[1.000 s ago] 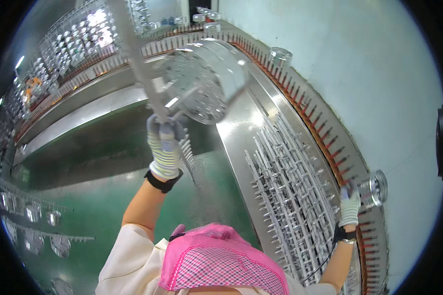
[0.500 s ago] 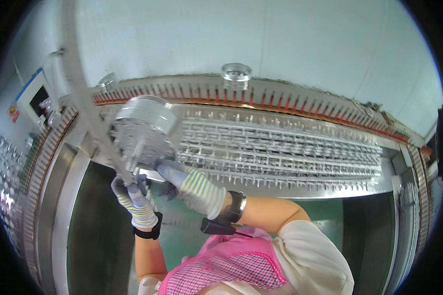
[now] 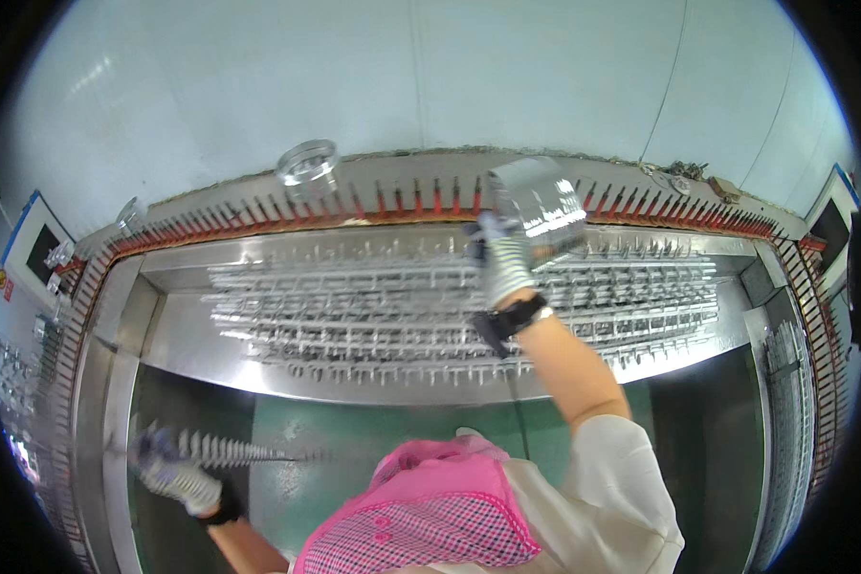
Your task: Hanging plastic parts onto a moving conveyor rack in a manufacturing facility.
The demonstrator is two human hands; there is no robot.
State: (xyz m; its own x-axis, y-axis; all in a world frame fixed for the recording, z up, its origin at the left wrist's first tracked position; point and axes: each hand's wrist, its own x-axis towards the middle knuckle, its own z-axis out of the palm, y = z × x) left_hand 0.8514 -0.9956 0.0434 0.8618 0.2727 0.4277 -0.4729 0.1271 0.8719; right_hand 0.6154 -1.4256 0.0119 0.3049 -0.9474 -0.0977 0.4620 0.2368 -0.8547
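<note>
Far left: blue-framed panel (image 3: pixel 36 244) in the pale wall, seen at a slant. Lower left: my left hand (image 3: pixel 170 469), in a striped, grey-fingered knit glove, closed around the end of a long grey metal rack with rows of short teeth (image 3: pixel 228 450). Rack points rightward over the green floor (image 3: pixel 292 416); hand blurred, fingertips indistinct.

Further right and up: clear-looking shiny open cylinder (image 3: pixel 309 165) at the row of red-based, dark-tipped pegs (image 3: pixel 418 198) along the wall. Below the pegs, a stainless-steel table (image 3: pixel 187 335) carries many toothed silver metal racks (image 3: pixel 383 316) lying lengthwise in a heap. My pink checked apron (image 3: pixel 426 478) sits at bottom centre.

Right of centre: my right hand (image 3: pixel 504 263), gloved alike, reaches across the heap, pinching the near left side of a bright silver metal cylinder (image 3: pixel 538 196). Cylinder tilted, at the peg row; motion smears it, and I cannot tell whether it touches the pegs.

Far right: more silver racks (image 3: pixel 789 411), packed close together.
</note>
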